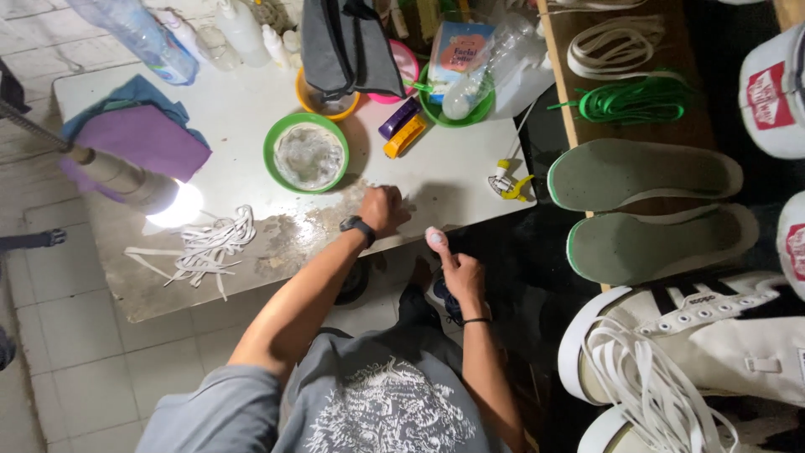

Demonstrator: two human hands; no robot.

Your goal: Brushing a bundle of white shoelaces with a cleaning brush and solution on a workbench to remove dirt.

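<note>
On the near edge of the wet white bench (251, 109), the left hand (382, 210) rests closed as a fist, wristwatch strapped on; whether it grips anything cannot be told. Right hand (457, 270) hangs off the bench, fingers curled, thumb raised. Green-rimmed round bowl of cloudy water (307, 153) lies just beyond and left of the left hand, nearer to it than to the right.
</note>
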